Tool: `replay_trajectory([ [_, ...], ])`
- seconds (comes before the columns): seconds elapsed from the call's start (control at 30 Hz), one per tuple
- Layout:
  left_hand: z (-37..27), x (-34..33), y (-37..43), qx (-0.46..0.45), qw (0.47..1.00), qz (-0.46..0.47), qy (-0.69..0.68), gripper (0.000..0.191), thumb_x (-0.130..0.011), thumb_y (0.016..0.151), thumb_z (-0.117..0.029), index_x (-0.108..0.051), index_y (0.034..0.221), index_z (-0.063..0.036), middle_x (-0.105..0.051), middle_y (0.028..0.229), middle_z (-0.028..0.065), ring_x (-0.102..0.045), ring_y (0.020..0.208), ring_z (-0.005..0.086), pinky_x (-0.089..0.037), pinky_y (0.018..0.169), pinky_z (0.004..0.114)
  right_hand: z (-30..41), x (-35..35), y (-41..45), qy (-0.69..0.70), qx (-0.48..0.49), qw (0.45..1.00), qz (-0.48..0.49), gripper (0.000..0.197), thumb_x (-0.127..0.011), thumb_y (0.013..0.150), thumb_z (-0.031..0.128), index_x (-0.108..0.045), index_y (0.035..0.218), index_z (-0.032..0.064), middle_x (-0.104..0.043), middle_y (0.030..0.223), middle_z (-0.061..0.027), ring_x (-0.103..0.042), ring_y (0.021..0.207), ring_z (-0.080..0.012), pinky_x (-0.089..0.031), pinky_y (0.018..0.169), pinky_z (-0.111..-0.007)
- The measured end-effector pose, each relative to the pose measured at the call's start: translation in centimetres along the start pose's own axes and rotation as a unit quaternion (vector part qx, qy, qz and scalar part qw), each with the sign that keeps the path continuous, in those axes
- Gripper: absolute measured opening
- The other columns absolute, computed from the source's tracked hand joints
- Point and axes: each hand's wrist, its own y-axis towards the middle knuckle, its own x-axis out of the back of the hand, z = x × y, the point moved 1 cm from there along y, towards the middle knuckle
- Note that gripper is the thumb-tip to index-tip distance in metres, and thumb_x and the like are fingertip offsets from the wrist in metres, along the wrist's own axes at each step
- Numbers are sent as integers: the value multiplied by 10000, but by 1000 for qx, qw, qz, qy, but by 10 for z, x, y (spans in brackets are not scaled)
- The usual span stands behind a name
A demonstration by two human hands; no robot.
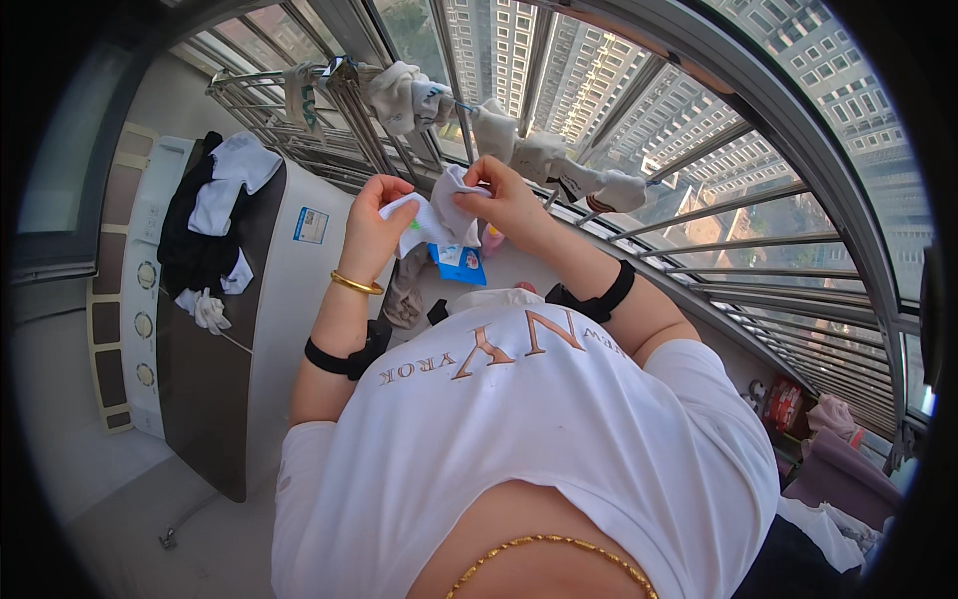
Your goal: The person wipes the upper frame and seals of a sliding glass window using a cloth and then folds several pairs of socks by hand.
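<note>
My left hand pinches a white ribbed sock with a small green mark between thumb and fingers. Just beside it, my right hand grips the upper edge of white sock fabric. The two white parts meet between my hands; I cannot tell whether they are one sock or two. Beyond my hands, several light socks hang in a row along the window railing. Below the held fabric are a blue packet and a pink bottle, both partly hidden.
To the left stands a washing machine, with black clothing and white garments on its lid. A metal rack with hanging cloth is by the window bars. A bunched greyish cloth lies low ahead; purple fabric sits at right.
</note>
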Motion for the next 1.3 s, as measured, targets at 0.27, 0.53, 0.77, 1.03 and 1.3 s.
replay_trajectory([
  [0.27,12,4,3,-30,999,-20,-5,349,-667,835,-267,-542,1056,-28,-578,919,49,-529,838,111,-448,730,239,5,5,15,100,26,992,-75,195,-650,793,50,-484,896,51,-541,859,-9,-511,784,-59,-428,706,-202],
  [0.53,5,-2,11,110,931,-19,-348,307,-606,876,-161,-463,1117,-36,-578,920,51,-593,823,132,-512,735,280,5,-13,13,3,43,999,-21,177,-623,795,11,-484,896,53,-532,854,5,-499,784,-63,-403,677,-198],
  [0.77,-14,4,4,13,930,71,-361,391,-535,914,-144,-396,1266,-45,-520,1132,87,-517,1078,166,-440,941,336,16,-22,18,107,9,994,-6,258,-648,826,119,-515,1028,27,-555,914,-11,-521,868,-82,-429,748,-226],
  [1.03,-23,8,2,-195,979,-48,-46,795,-761,725,-209,-310,1365,-65,-491,1193,76,-487,1100,165,-407,940,300,31,-17,27,153,35,988,15,382,-627,858,142,-456,1181,33,-556,1068,-51,-550,975,-131,-467,816,-280],
  [1.3,0,-6,-1,15,959,171,-225,699,-759,731,-350,-432,1249,-12,-572,1093,59,-532,1000,147,-433,879,297,49,-16,45,391,21,920,6,258,-544,901,101,-464,1139,40,-572,995,-59,-586,895,-152,-504,789,-315],
])
